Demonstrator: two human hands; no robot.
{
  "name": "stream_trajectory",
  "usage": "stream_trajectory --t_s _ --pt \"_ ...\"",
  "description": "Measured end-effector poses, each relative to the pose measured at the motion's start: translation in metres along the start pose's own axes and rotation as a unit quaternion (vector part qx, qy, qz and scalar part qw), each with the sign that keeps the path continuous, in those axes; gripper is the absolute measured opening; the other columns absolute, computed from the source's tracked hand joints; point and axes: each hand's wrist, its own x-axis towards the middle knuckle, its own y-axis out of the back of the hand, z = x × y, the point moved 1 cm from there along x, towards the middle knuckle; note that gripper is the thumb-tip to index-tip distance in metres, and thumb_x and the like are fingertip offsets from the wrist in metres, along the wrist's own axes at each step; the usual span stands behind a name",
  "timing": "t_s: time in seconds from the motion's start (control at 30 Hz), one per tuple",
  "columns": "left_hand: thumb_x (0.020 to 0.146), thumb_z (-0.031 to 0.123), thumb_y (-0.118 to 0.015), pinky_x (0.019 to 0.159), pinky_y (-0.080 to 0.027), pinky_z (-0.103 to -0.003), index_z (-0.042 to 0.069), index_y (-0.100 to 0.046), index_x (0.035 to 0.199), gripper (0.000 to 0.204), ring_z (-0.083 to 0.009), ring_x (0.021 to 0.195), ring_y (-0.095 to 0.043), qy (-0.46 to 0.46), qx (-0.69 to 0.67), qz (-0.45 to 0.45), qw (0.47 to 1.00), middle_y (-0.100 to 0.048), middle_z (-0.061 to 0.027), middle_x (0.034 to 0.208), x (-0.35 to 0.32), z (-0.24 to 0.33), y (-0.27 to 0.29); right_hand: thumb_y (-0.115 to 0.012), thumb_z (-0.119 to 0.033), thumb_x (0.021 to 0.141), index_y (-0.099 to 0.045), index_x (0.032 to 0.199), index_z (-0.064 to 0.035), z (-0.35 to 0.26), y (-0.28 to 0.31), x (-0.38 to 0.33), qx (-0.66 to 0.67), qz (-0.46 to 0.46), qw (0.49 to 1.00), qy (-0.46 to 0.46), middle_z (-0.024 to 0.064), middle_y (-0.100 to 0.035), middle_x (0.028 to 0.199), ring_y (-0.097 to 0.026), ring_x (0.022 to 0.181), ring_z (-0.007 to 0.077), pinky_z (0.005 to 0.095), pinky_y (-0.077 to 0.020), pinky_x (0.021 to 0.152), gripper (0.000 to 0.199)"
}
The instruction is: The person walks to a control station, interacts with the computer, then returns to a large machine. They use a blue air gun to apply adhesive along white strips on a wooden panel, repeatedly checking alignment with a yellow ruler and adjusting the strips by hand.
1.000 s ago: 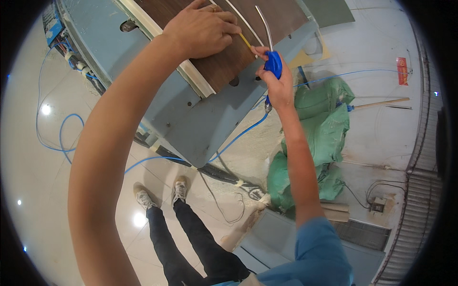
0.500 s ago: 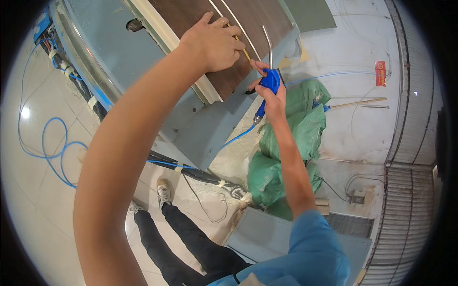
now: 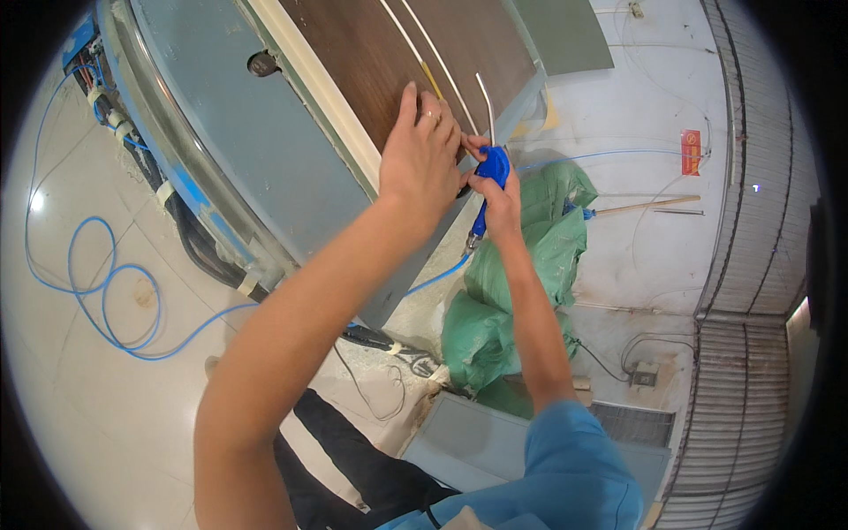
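Note:
My right hand [image 3: 501, 196] grips a blue air blow gun [image 3: 491, 172] with a thin bent metal nozzle [image 3: 485, 95] that points up over a dark brown wood panel [image 3: 389, 53]. A blue hose [image 3: 442, 274] runs down from the gun's handle. My left hand [image 3: 421, 159] lies flat on the panel's near edge, fingers together, right beside the gun and touching my right hand. A thin yellow stick [image 3: 430, 81] lies on the panel just past my left fingers. The panel rests on a grey-blue machine table [image 3: 256, 150].
Green woven sacks [image 3: 521, 274] are piled on the floor to the right of the machine. A coiled blue hose [image 3: 106, 291] lies on the pale floor at left. A long-handled tool [image 3: 636, 208] lies further right. My dark trouser legs [image 3: 353, 459] show below, beside a grey box [image 3: 530, 442].
The view has shifted, so the machine and my hands sit lower in the picture. My left hand has slid along the panel edge until it touches my right hand and the gun.

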Motion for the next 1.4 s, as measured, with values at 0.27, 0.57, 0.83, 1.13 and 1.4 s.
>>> stream_trajectory --t_s 0.27,0.57,0.83,1.13,1.4 --pt "0.096 0.038 -0.054 0.122 -0.027 -0.051 0.010 -0.070 0.128 0.045 -0.0273 0.137 -0.048 0.043 -0.079 -0.009 0.996 -0.061 -0.0090 0.138 0.003 0.001 0.010 -0.055 -0.001 0.081 -0.056 0.137 0.0031 -0.005 0.000 -0.002 -0.046 0.008 0.999 -0.014 0.0130 -0.061 0.132 -0.057 0.098 0.0117 0.0273 -0.0482 0.086 0.056" --pt "0.090 0.033 -0.066 0.113 -0.035 -0.047 0.023 -0.083 0.088 0.020 -0.0248 0.122 -0.058 0.040 -0.164 0.008 0.986 -0.070 0.0006 0.114 0.070 -0.076 -0.009 -0.052 -0.004 0.082 -0.054 0.136 0.0035 -0.004 -0.002 -0.001 -0.001 -0.005 1.000 -0.019 0.0207 -0.056 0.147 -0.062 0.116 0.0199 0.0335 -0.0544 0.088 0.055" --pt "0.081 0.031 -0.070 0.112 -0.028 -0.044 0.010 -0.076 0.117 0.042 -0.0275 0.131 -0.053 0.155 -0.196 -0.025 0.968 -0.066 -0.0111 0.127 0.102 -0.070 -0.012 -0.053 -0.004 0.081 -0.055 0.132 0.0067 -0.005 -0.003 0.000 -0.008 -0.002 1.000 -0.025 0.0200 -0.057 0.144 -0.060 0.127 0.0238 0.0346 -0.0556 0.085 0.052" --pt "0.080 0.028 -0.068 0.112 -0.030 -0.045 0.008 -0.073 0.120 0.045 -0.0275 0.130 -0.056 0.169 -0.214 -0.092 0.958 -0.065 -0.0114 0.130 0.117 -0.073 -0.004 -0.055 -0.004 0.081 -0.055 0.134 0.0057 -0.014 -0.007 0.007 -0.039 -0.006 0.999 -0.017 0.0185 -0.059 0.140 -0.059 0.117 0.0216 0.0343 -0.0554 0.086 0.054" --pt "0.087 0.037 -0.073 0.110 -0.035 -0.042 0.005 -0.064 0.126 0.051 -0.0267 0.128 -0.059 0.187 -0.268 -0.074 0.942 -0.067 -0.0151 0.128 0.114 -0.082 0.012 -0.057 -0.005 0.080 -0.057 0.135 0.0006 -0.012 -0.011 0.021 -0.026 -0.008 1.000 -0.016 0.0146 -0.062 0.136 -0.054 0.122 0.0186 0.0309 -0.0475 0.098 0.056"
